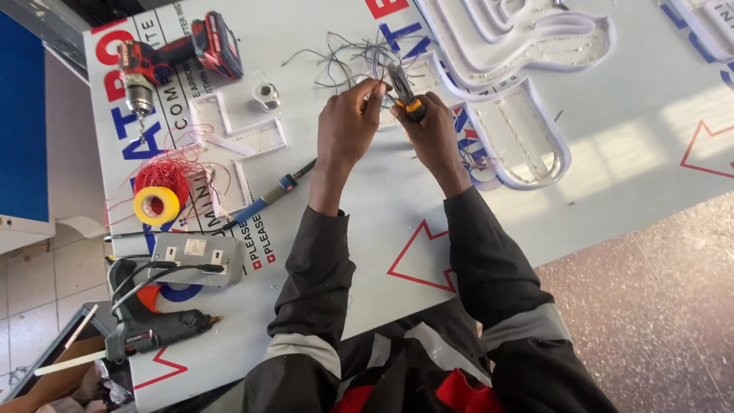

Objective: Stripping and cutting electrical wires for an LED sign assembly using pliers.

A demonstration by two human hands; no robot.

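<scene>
1. The person's left hand [348, 122] pinched the thin wires [359, 57] between closed fingertips, at the far middle of the table [612, 145].
2. The right hand [434, 134] was closed around the orange and black handle of the pliers [403, 88]; the tip of the tool pointed far, into the same bunch of wires. I could not tell if the tip was biting a wire.
3. Just right of the hands lay a white channel letter [527, 138] with a pale violet edge, open side up.
4. The table was covered with a white sign sheet with large red and blue letters and red outline arrows [417, 256].
5. At far left lay a red and black cordless drill [180, 57], and near it a small metal spool [266, 94].
6. More near, on the left, lay a tangle of red wire [164, 176] with a yellow tape roll [155, 205] touching it.
7. A blue-handled soldering iron [267, 197] lay between them and the left arm.
8. At near left were a grey socket box [197, 256] and a black glue gun [149, 321].
</scene>
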